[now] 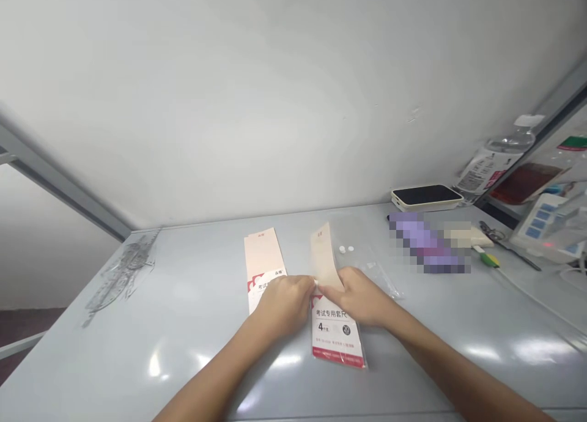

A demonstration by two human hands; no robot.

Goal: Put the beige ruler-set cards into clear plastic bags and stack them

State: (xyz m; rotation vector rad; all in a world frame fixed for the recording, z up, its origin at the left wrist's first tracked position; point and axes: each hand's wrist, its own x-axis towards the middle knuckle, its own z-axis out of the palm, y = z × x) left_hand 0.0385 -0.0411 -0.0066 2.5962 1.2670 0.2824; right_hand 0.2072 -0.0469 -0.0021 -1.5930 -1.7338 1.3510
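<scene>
A ruler-set packet (338, 342), white and red with a pale cream upper flap, lies on the table between my hands. My right hand (360, 296) grips its right side, the thumb across the front and the flap standing up. My left hand (288, 299) is closed, thumb and finger pinched at the packet's left edge by a tiny white bit (316, 282); the fingertips partly hide what they pinch. Beneath and behind my left hand are similar cream and white packets (263, 251), overlapping. Two small white round pieces (347, 249) lie beyond the packet.
A clear plastic bag (383, 278) lies right of my right hand. Clear plastic pieces with dark markings (121, 272) lie at far left. At right are a phone (427, 195), a blurred purple item (424, 241), a cable (527, 290) and a water bottle (498, 159). A wall borders the back.
</scene>
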